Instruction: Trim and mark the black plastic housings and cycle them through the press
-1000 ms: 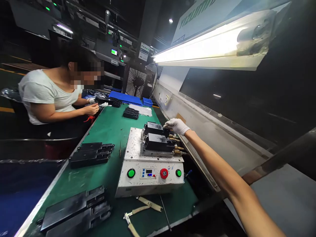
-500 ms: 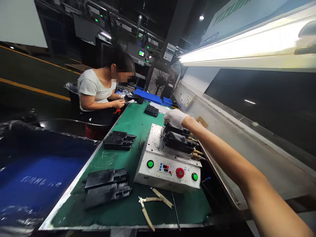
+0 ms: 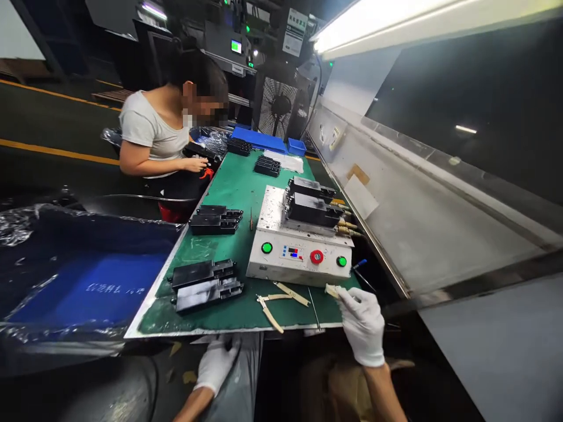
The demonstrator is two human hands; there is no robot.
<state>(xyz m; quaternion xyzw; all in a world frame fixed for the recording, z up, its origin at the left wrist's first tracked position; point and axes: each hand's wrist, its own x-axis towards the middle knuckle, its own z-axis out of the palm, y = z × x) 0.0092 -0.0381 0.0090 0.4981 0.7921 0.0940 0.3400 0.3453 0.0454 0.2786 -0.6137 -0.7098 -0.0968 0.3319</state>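
In the head view my right hand (image 3: 363,325), in a white glove, is closed on a short beige piece (image 3: 333,291) just over the front right of the green table. My gloved left hand (image 3: 216,364) is below the table edge by my leg; its fingertips are in shadow and I cannot tell if they hold anything. Nearest my right hand lie a thin metal rod (image 3: 315,309), a flat beige strip (image 3: 292,293) and a V-shaped beige-handled tool like nippers (image 3: 271,313). Behind them stands a white machine (image 3: 299,269) with black plastic housings (image 3: 314,210) on top.
Pairs of black housings lie on the green table (image 3: 220,187) at its left side (image 3: 206,293), with more at the back (image 3: 267,166). A screwdriver (image 3: 251,220) lies mid-table. A co-worker (image 3: 153,132) sits at the left; a lined blue bin (image 3: 97,287) is nearer. A fan (image 3: 279,105) stands behind.
My right hand has come back from the far housing on the machine to the front of the table, with a beige piece in it. My left hand has come into view. The view has tilted down.
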